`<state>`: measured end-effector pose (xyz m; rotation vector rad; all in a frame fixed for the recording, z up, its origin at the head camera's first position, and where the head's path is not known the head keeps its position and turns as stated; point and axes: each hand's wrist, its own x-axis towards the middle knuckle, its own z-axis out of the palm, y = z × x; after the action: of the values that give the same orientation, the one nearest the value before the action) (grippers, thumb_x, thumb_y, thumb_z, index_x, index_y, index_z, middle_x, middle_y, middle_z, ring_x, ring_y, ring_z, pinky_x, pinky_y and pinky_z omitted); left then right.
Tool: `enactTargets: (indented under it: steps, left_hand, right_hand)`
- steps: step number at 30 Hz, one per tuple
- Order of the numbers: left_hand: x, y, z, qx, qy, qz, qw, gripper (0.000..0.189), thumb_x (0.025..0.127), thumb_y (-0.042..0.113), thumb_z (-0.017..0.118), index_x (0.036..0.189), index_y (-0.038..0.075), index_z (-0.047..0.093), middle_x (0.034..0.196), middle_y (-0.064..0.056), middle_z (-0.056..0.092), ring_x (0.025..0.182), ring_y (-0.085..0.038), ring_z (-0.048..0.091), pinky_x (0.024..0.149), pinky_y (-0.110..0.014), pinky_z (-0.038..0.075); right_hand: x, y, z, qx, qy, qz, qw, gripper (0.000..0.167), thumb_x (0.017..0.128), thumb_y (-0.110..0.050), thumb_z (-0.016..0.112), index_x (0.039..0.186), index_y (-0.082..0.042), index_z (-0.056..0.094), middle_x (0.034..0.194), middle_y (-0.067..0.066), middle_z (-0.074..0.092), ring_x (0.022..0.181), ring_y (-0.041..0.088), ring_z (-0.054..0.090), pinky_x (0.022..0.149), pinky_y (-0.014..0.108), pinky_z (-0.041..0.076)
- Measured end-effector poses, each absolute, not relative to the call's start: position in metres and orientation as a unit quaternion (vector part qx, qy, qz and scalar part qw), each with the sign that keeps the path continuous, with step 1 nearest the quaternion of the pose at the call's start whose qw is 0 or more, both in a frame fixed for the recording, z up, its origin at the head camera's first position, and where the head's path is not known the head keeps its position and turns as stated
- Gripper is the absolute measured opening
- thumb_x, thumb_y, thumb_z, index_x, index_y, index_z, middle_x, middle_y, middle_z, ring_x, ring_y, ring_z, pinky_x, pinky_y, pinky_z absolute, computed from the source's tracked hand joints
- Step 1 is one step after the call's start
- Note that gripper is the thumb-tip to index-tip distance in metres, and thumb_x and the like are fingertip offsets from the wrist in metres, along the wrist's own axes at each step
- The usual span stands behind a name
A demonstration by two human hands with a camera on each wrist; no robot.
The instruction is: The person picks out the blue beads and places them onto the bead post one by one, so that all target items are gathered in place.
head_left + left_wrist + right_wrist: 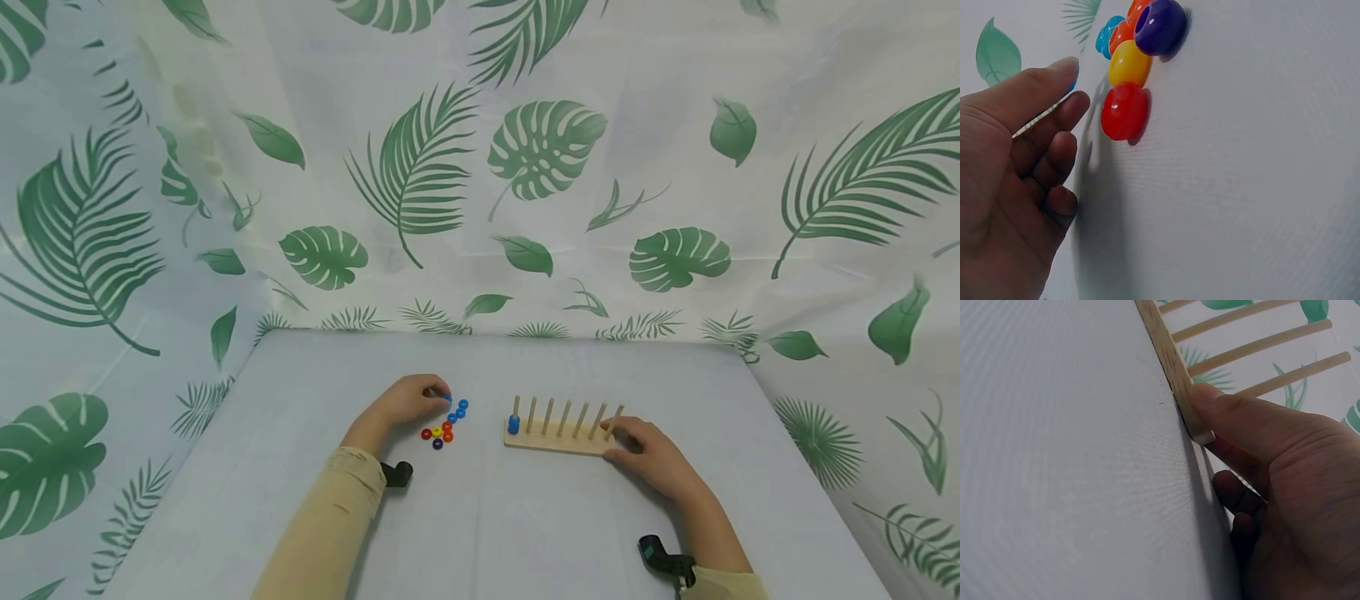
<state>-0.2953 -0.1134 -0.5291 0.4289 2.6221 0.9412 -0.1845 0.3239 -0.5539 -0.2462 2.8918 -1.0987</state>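
Note:
My left hand (411, 398) pinches a blue bead (1074, 80) between thumb and fingertips, and most of the bead is hidden by them. Just beside that hand lies a cluster of glossy beads: blue ones (462, 404), orange ones (447, 436), a yellow bead (437, 432), a red bead (1125, 111) and a purple bead (1161, 27). To the right stands a wooden peg board (555, 442) with a row of several upright pegs. Blue beads (513, 425) sit low on its leftmost peg. At its right end, my right hand (648, 454) grips the base, thumb on the near side.
A white cloth covers the table (525, 525). Behind and at the sides hangs a white curtain (637, 75) printed with green leaves. Black wrist cameras (663, 560) are strapped to both wrists, below beige sleeves (322, 517).

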Motion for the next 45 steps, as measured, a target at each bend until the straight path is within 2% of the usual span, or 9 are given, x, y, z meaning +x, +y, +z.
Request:
enactTargets:
  steps: [9,17,30,45]
  left_hand:
    - [-0.298,-0.109,-0.521,0.168,0.916,0.335,0.14,0.015,0.094,0.036,0.068,0.107,0.03,0.067,0.101,0.006,0.063,0.091,-0.017,0.055,0.078,-0.032,0.048]
    - [-0.292,-0.098,-0.502,0.192,0.914,0.336,0.122,0.017,0.095,0.04,0.065,0.111,0.034,0.066,0.099,0.008,0.062,0.093,-0.017,0.055,0.076,-0.031,0.049]
    - [-0.281,-0.072,-0.476,0.264,0.892,0.359,0.078,0.021,0.096,0.044,0.063,0.112,0.032,0.066,0.1,0.014,0.063,0.094,-0.013,0.054,0.076,-0.031,0.049]
    - [-0.261,-0.041,-0.467,0.297,0.868,0.391,0.076,0.019,0.094,0.045,0.064,0.11,0.036,0.067,0.102,0.019,0.063,0.092,-0.01,0.054,0.073,-0.03,0.048]
  right_hand:
    - [-0.185,0.325,-0.555,-0.081,0.933,-0.351,0.018,0.046,0.088,-0.039,0.073,0.129,-0.02,0.063,0.142,0.013,0.054,0.131,0.04,0.049,0.104,0.06,0.04]
    - [-0.183,0.324,-0.553,-0.077,0.933,-0.351,0.019,0.046,0.088,-0.038,0.073,0.129,-0.019,0.063,0.143,0.014,0.053,0.132,0.04,0.048,0.105,0.06,0.039]
    - [-0.182,0.323,-0.551,-0.084,0.931,-0.355,0.017,0.044,0.088,-0.035,0.074,0.128,-0.018,0.063,0.141,0.014,0.054,0.132,0.04,0.048,0.105,0.06,0.039]
    - [-0.183,0.323,-0.55,-0.089,0.93,-0.357,0.016,0.044,0.088,-0.034,0.074,0.128,-0.019,0.063,0.139,0.012,0.057,0.131,0.038,0.049,0.104,0.058,0.04]
